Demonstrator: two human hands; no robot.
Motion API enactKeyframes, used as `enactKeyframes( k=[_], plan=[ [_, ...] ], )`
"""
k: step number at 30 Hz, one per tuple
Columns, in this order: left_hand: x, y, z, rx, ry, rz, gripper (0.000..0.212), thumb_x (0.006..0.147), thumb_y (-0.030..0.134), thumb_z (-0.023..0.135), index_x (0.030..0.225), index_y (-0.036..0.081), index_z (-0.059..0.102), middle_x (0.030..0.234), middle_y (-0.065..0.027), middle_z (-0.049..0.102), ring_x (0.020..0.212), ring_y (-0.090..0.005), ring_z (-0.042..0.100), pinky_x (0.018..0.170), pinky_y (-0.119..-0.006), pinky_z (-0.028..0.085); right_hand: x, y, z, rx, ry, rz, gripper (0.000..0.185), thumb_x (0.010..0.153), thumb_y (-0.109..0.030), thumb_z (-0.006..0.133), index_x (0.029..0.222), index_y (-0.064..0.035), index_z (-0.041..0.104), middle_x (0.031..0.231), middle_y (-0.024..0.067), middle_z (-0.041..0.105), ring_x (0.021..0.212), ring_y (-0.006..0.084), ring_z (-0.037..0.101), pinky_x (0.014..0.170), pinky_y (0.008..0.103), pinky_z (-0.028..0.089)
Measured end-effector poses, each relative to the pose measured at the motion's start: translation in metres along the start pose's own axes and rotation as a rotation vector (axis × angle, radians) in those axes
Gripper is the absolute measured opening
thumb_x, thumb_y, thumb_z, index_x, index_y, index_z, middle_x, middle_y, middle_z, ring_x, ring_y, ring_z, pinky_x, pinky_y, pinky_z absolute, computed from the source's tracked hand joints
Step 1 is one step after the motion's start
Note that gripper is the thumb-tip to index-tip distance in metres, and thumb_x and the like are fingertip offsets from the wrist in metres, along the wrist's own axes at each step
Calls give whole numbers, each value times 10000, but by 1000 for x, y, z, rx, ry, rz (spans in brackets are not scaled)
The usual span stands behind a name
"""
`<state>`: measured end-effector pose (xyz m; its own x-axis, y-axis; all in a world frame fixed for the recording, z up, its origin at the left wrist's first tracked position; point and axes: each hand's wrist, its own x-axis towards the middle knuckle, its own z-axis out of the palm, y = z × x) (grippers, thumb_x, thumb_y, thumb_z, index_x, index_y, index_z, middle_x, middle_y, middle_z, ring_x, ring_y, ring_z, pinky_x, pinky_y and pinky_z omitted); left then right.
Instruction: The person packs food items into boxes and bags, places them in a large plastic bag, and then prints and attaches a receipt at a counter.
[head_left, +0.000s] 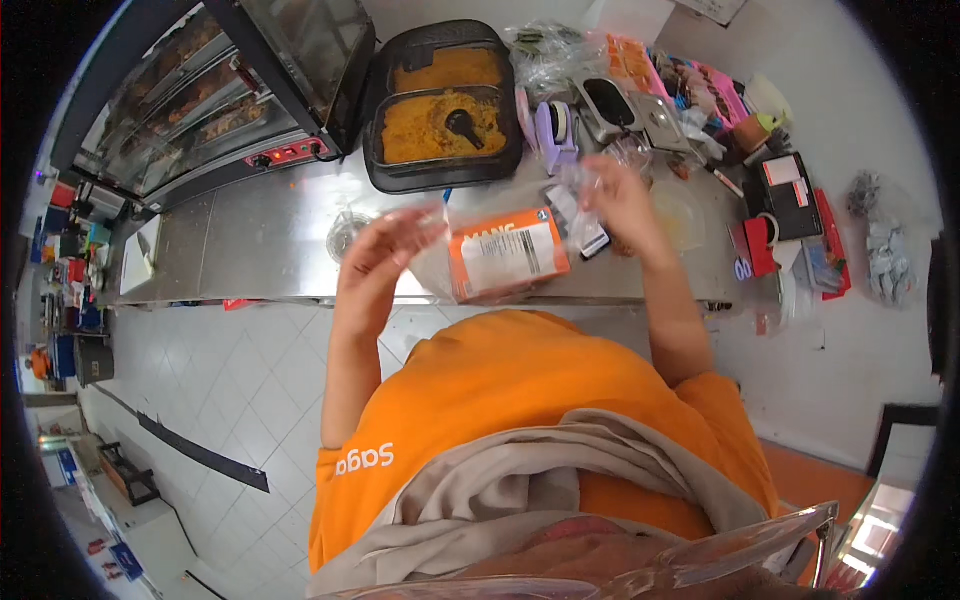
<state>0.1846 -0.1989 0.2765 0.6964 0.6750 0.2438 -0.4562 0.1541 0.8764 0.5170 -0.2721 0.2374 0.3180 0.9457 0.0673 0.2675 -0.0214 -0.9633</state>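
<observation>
An orange cardboard box (475, 277) with a white printed label stands near the counter's front edge, inside a clear plastic bag (431, 274). My left hand (386, 259) pinches the bag's left upper edge, fingers bent. On the other side my right hand (621, 201) grips the bag's right upper part; some motion blur softens both hands. Just right of the box lies a dark phone-like device (596, 244), partly behind the plastic. Beyond the bag stands a lilac tape dispenser (556, 142).
Black trays of orange-yellow rice (420, 131), one with a black spoon (465, 127), stand behind. A glass-fronted food warmer (217, 97) fills the back left. To the right are metal containers (609, 112) and a black box (784, 195). A knife lies on a white cutting board (139, 259) at far left.
</observation>
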Motion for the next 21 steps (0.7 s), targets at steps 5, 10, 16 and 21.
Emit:
enactKeyframes(
  k=[5, 10, 16, 21],
  plan=[
    [5, 7, 17, 341, -117, 182, 490, 791, 65, 570, 1263, -6, 462, 1298, -202, 471, 1221, -322, 435, 1031, -410, 300, 22, -86, 10, 201, -90, -37, 403, 842, -59, 566, 1225, -32, 446, 818, 49, 588, 698, 138, 590, 647, 254, 478],
    [28, 7, 45, 1081, -151, 345, 449, 751, 60, 592, 1183, -17, 496, 1147, -183, 516, 1055, -334, 482, 923, -396, 364, 8, -99, 72, 473, -489, -38, 544, 819, -32, 612, 1300, -64, 360, 932, 93, 556, 764, 164, 603, 734, 269, 504],
    [43, -12, 35, 1145, 204, 439, 627, 604, 240, 795, 1128, 21, 529, 1089, -184, 465, 1015, -336, 448, 879, -424, 382, 14, -106, 72, 228, -400, 1, 685, 695, 117, 560, 1318, -71, 345, 955, 76, 523, 892, 119, 547, 704, 224, 481],
    [36, -132, 1, 886, -222, 26, 632, 653, 274, 756, 1168, 17, 496, 1131, -175, 473, 1063, -319, 452, 887, -407, 391, -18, -86, 134, 392, -419, -293, 657, 751, -16, 614, 1338, -91, 329, 1186, 121, 417, 1100, 205, 460, 892, 320, 423]
  ],
)
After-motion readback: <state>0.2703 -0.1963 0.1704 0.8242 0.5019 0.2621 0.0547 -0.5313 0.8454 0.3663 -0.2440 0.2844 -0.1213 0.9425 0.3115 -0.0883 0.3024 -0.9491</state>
